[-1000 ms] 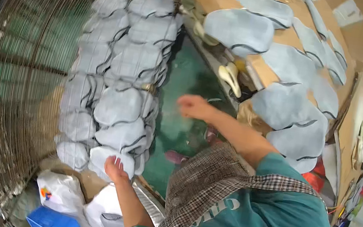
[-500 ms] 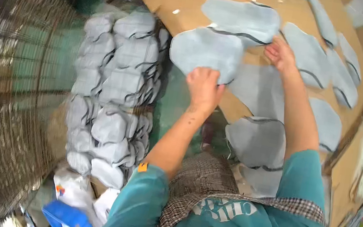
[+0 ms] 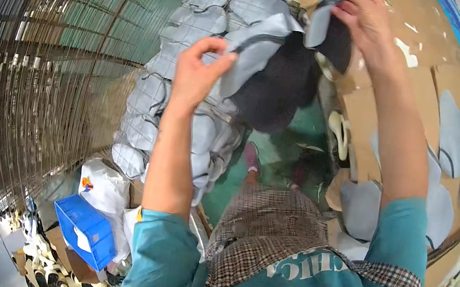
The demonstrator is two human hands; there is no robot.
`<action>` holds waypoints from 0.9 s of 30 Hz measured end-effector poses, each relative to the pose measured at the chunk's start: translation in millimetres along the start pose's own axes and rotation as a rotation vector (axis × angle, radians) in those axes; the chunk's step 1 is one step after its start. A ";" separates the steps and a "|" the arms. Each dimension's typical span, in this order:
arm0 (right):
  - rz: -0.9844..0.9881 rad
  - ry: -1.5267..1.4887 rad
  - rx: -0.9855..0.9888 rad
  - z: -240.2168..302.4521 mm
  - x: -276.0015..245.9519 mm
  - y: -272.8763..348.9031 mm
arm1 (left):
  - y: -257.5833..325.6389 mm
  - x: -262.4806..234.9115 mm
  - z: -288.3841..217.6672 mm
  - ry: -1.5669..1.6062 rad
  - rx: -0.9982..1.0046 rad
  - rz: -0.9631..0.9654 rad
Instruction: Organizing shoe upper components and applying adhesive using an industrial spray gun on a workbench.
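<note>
My left hand (image 3: 196,73) pinches the edge of a grey-blue sheet piece (image 3: 255,53) with a curved black strip along it. The piece is tilted, and a dark surface (image 3: 279,91) shows beneath it. Farther to the right, my right hand (image 3: 368,23) grips a second grey-blue piece (image 3: 319,27) with thumb and fingers. That one hangs steeply, also with a black band and a dark side. Both held pieces are off the table, close to each other. Under the left one lies a wire rack (image 3: 203,19) covered with rows of similar pieces.
Cardboard (image 3: 412,105) covers the table on the right, where more grey pieces (image 3: 455,131) lie. Upright wire racks (image 3: 55,51) crowd the left. A blue crate (image 3: 88,229) and white plastic bag (image 3: 106,183) stand lower left. Green floor (image 3: 267,156) shows between rack and table.
The view has swung left toward the rack. The left hand's piece has moved from above the table to above the rack and tilted. My right hand now holds a raised piece.
</note>
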State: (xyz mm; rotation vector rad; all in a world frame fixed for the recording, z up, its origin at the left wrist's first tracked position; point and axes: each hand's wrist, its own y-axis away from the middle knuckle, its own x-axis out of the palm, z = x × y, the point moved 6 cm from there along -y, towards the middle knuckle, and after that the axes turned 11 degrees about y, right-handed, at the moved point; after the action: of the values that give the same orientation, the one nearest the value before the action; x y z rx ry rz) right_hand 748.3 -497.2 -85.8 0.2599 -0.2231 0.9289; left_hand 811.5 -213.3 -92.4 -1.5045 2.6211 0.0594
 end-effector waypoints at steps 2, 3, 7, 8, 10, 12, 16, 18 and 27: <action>0.085 -0.107 -0.017 -19.4 59.7 -14.0 | -8.5 -52.5 0.8 -0.032 0.032 -0.054; 0.082 -0.088 0.022 -33.5 85.2 -26.8 | -9.3 -79.8 7.0 -0.096 -0.014 -0.130; 0.383 -0.318 -0.090 -99.9 149.8 -62.3 | -12.3 -144.0 39.5 -0.183 0.017 -0.173; 0.573 -0.473 -0.125 -118.3 159.8 -65.8 | -12.6 -148.3 52.0 -0.272 0.101 -0.177; 0.092 -0.105 0.021 -184.4 131.4 -89.0 | -9.3 -148.1 91.5 -0.452 0.228 -0.166; -0.058 -0.019 0.197 -247.8 111.8 -90.7 | -7.5 -134.5 153.6 -0.472 0.227 -0.107; -0.195 0.292 0.589 -343.4 62.4 -51.0 | 16.3 -91.7 299.5 -0.635 -0.092 -0.010; -0.174 0.369 0.630 -356.9 38.7 -21.2 | 29.9 -76.0 356.2 -0.498 -0.240 -0.025; 0.050 0.288 0.594 -217.6 -46.8 126.8 | 55.4 -83.5 389.1 0.785 -0.956 -0.355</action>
State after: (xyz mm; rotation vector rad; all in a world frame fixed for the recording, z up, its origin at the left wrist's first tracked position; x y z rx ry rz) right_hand 635.1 -391.7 -289.9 0.6628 0.3216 1.0553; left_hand 837.7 -77.5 -469.6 -2.7367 2.9689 0.9995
